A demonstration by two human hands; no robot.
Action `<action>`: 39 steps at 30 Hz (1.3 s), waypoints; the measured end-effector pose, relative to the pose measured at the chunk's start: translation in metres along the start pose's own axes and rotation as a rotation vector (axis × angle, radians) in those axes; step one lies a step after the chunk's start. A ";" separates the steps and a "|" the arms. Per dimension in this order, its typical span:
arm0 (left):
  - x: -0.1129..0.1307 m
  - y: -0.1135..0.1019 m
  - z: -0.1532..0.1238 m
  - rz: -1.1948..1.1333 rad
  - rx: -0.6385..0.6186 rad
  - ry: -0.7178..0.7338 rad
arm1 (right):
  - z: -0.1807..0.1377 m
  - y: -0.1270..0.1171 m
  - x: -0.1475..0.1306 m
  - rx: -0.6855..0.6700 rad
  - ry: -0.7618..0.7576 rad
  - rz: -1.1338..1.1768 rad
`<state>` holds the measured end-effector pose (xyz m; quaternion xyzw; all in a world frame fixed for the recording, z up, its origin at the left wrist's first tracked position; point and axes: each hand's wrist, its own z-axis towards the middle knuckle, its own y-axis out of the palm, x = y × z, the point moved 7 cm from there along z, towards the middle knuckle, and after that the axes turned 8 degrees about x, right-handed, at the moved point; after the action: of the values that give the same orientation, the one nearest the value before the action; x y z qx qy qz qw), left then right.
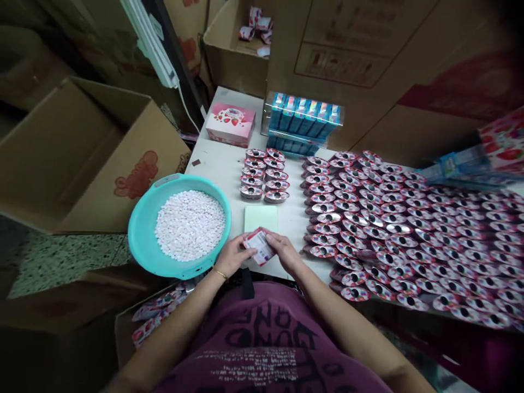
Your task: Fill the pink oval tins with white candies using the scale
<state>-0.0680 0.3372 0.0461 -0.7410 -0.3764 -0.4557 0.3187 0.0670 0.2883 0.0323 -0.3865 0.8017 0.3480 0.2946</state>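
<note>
Grasping a small printed packet (262,250) from two sides, pinching its left side with the thumb and fingers of the left hand (234,256) and its upper right corner with the right hand (283,251). Holding the packet at a slant, between the two hands and close in front of a purple lettered shirt (266,327), showing a pale printed face with red edges. Wearing a gold-toned bracelet (221,273) just behind the left side of the grip. Working over the near edge of a white table (213,169), with a pale green block (261,217) just beyond the grip. Keeping a turquoise basin (139,229) of small white tablets (190,225) just left of the grip, with an open cardboard carton (151,142) farther left. Facing two short columns of standing oval-topped pouches (251,180) beyond the green block, with a pink strawberry-printed box (231,123) farther off to the left and clear-wrapped blue boxes (303,117) to the right. Having closely packed rows of similar dark-centred pouches (385,232) spreading out right of the grip.
</note>
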 end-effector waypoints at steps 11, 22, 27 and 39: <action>-0.020 -0.023 -0.022 -0.418 0.059 -0.115 | 0.010 0.010 0.015 0.209 -0.088 -0.042; -0.003 -0.093 -0.039 -0.651 0.352 -0.050 | 0.053 0.020 0.001 0.022 -0.598 -1.531; -0.009 -0.120 -0.046 -0.619 0.473 -0.016 | 0.046 0.060 -0.039 0.038 -0.671 -1.134; 0.014 -0.077 -0.011 -0.478 0.317 0.088 | -0.020 0.116 -0.089 -0.483 -0.808 -1.131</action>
<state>-0.1337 0.3710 0.0729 -0.5517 -0.5927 -0.4852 0.3300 0.0141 0.3633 0.1482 -0.6366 0.2097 0.4253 0.6082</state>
